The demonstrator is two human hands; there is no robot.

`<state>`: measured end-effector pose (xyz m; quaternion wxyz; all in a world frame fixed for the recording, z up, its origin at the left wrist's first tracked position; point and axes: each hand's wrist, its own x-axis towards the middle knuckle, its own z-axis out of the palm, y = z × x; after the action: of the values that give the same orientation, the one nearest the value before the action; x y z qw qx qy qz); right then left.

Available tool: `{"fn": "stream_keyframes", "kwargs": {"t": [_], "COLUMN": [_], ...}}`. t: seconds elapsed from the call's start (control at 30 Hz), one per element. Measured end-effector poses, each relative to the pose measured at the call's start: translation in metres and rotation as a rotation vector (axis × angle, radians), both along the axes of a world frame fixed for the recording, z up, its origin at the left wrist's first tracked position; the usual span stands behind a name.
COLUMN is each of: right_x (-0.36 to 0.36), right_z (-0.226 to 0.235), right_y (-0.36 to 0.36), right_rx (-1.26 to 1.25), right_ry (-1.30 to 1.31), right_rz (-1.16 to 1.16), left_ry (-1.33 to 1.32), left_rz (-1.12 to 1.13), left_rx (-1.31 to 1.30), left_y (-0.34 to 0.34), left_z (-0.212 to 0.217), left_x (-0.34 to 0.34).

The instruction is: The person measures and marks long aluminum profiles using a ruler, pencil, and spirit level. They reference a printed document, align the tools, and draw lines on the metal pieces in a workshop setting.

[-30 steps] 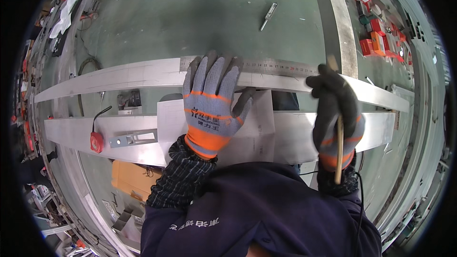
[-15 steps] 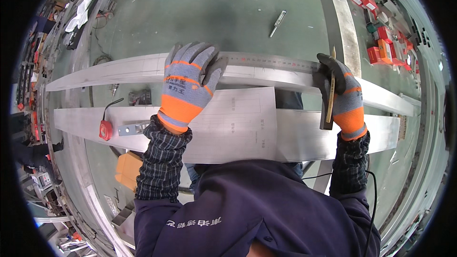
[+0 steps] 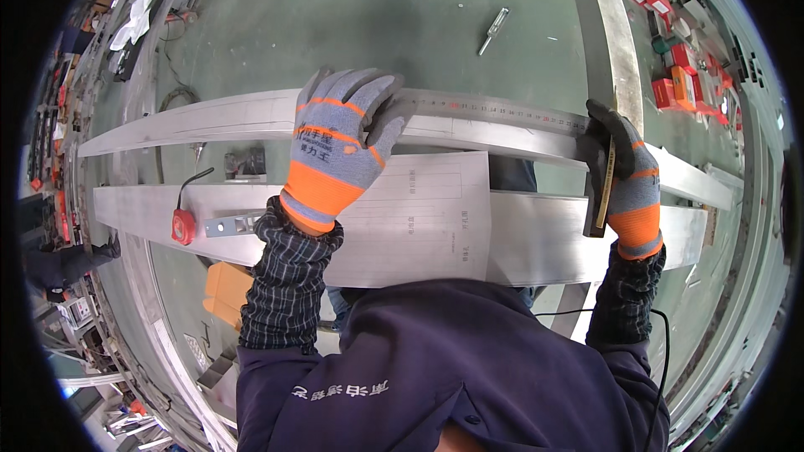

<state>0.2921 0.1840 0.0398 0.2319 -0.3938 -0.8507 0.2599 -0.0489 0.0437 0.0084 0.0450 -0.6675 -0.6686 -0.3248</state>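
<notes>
My right hand (image 3: 628,172), in a grey and orange work glove, is closed around the dark stock of a try square (image 3: 502,110). A slim yellowish pencil (image 3: 606,188) is held alongside that stock. The square's steel ruler blade runs left along the top of a long aluminium profile (image 3: 226,121). My left hand (image 3: 343,130), gloved alike, is closed over the blade's left end and the profile, its fingertips bent over the far edge. Nearer me, a printed drawing sheet (image 3: 419,243) lies on a second aluminium profile (image 3: 544,234), partly under my left wrist.
A red tape measure (image 3: 183,227) and a small metal plate (image 3: 232,226) rest on the nearer profile's left part. Beyond, a screwdriver-like tool (image 3: 496,29) lies on the green surface. Red boxes (image 3: 670,92) stand at far right, an open cardboard box (image 3: 224,293) at lower left.
My right hand has shifted right and slightly nearer with the try square and pencil; the blade slid right along the profile. My left hand moved slightly right.
</notes>
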Motion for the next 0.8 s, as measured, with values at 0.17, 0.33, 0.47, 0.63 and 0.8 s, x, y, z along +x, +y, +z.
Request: {"fn": "stream_keyframes", "kwargs": {"t": [0.17,0.33,0.47,0.63,0.8], "right_x": [-0.0010,-0.0017,-0.0020,-0.0036,-0.0059], "right_z": [-0.0019,-0.0022,-0.0031,-0.0042,-0.0020], "right_y": [0.0012,-0.0003,-0.0009,-0.0005,-0.0016], "right_rx": [0.012,0.015,0.007,0.030,0.027], "right_ry": [0.018,0.016,0.045,0.054,0.057], "right_rz": [-0.016,-0.037,-0.031,-0.020,-0.018], "left_ry": [0.017,0.014,-0.003,-0.005,-0.015], "left_rz": [0.003,0.011,0.014,0.016,0.019], "left_rx": [0.003,0.014,0.018,0.003,0.001], "left_y": [0.0019,0.0030,0.0012,0.0016,0.0017], "left_z": [-0.0032,-0.0047,-0.0046,-0.0050,-0.0030], "left_x": [-0.0006,-0.0004,-0.0003,-0.0004,0.0006]}}
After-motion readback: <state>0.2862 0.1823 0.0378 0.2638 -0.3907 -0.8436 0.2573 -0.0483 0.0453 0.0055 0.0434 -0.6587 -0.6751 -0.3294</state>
